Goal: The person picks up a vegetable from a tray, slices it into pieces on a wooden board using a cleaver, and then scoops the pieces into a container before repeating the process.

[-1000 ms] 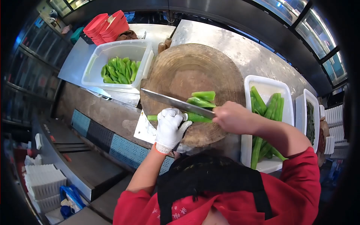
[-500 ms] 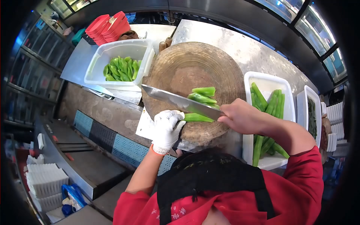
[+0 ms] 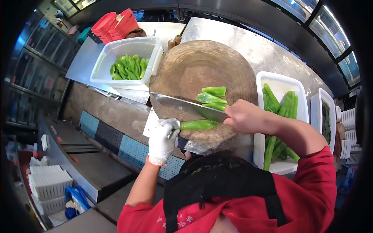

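Note:
My left hand (image 3: 162,140), in a white glove, is closed on the left end of a long green vegetable (image 3: 199,124) at the near left part of the round wooden chopping block (image 3: 182,62). Bare and wrapped round the handle of a wide cleaver, my right hand (image 3: 245,117) is over the right side of the block. The cleaver blade (image 3: 186,107) points left, just beyond the held vegetable. Several cut green pieces (image 3: 213,91) lie behind the blade; it partly hides the nearest one.
A clear tub (image 3: 101,70) of green pieces stands left, near red baskets (image 3: 118,26). At right are a white tray (image 3: 302,105) of long green vegetables and a narrower white container (image 3: 317,116) with dark green contents. Stacked white trays (image 3: 49,182) stand lower left.
My left hand has moved left and slightly nearer my body, and more of the held vegetable shows. Another cut piece now lies beside the blade. The camera view has shifted slightly.

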Available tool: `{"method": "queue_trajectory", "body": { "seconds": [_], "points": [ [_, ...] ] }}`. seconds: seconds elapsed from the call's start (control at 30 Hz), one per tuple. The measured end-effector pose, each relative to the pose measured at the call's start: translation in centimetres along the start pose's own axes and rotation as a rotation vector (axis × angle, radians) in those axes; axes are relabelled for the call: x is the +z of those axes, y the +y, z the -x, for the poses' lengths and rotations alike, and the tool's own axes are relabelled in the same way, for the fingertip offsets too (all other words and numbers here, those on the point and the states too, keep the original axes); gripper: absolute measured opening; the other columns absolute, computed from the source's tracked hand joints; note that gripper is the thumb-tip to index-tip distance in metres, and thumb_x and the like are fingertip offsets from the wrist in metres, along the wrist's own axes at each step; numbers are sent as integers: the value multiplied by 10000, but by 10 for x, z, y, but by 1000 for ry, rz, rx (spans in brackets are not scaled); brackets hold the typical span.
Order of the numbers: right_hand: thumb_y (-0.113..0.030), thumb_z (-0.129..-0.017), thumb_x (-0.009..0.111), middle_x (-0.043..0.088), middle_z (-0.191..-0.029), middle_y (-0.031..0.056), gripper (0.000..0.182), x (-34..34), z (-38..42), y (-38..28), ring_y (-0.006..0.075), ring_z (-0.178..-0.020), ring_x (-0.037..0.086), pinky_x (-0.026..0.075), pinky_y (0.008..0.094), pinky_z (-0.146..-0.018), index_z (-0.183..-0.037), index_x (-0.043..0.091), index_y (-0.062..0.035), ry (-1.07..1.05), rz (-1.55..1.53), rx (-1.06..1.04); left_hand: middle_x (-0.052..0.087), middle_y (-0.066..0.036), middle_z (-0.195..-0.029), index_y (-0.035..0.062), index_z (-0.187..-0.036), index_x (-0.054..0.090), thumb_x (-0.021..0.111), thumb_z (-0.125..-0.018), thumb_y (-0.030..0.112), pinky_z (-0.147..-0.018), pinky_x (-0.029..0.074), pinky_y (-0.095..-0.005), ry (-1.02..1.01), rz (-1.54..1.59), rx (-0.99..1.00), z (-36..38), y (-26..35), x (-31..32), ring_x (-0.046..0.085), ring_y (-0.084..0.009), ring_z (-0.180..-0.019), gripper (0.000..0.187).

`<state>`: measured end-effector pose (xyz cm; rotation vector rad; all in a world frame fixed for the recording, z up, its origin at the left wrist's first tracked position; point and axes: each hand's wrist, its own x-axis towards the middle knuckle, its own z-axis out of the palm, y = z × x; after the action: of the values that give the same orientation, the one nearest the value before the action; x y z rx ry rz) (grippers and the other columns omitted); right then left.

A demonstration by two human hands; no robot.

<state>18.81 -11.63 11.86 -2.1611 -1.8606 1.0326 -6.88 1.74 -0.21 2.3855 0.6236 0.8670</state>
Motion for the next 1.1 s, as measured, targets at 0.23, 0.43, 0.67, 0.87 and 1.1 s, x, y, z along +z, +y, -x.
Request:
{"method": "queue_trajectory", "body": {
  "seconds": [0.23, 0.43, 0.67, 0.87, 1.1],
  "points": [
    [-176, -915, 596, 637, -815, 281, 250, -13, 18, -13, 470, -842, 633, 492, 526, -771, -840, 608, 63, 10, -52, 55, 721, -114, -947, 61, -858, 685, 795, -682, -56, -815, 524, -388, 48, 9, 64, -10, 9, 25, 670, -297, -925, 238],
    [-191, -909, 665, 593, -707, 270, 296, 27, -12, 12, 476, -719, 609, 478, 518, -670, -795, 561, 62, 210, 6, -308, 714, -121, -950, 50, -864, 684, 798, -693, -55, -807, 523, -390, 96, -19, 45, -5, 15, 28, 664, -302, -932, 231],
    [-159, -891, 681, 605, -716, 272, 263, 18, -6, -2, 470, -720, 619, 482, 515, -666, -784, 575, 58, 103, -87, -112, 690, -106, -962, 57, -924, 686, 722, -683, -84, -813, 538, -417, 48, 45, 183, 20, 8, 22, 658, -338, -941, 282],
    [-146, -923, 625, 647, -837, 285, 212, 7, 15, -24, 468, -855, 643, 497, 518, -786, -873, 632, 60, -29, -65, -98, 672, -94, -860, 57, -904, 685, 699, -618, -144, -741, 533, -396, 91, 82, 224, 24, 15, 25, 654, -324, -837, 349],
    [-156, -918, 629, 654, -787, 267, 210, 30, -12, -36, 456, -826, 662, 525, 499, -760, -872, 632, 49, -41, -3, -135, 676, -84, -875, 66, -906, 692, 728, -606, -113, -763, 538, -398, 104, 30, 239, 29, 16, 23, 661, -318, -853, 352]
  ]
}}
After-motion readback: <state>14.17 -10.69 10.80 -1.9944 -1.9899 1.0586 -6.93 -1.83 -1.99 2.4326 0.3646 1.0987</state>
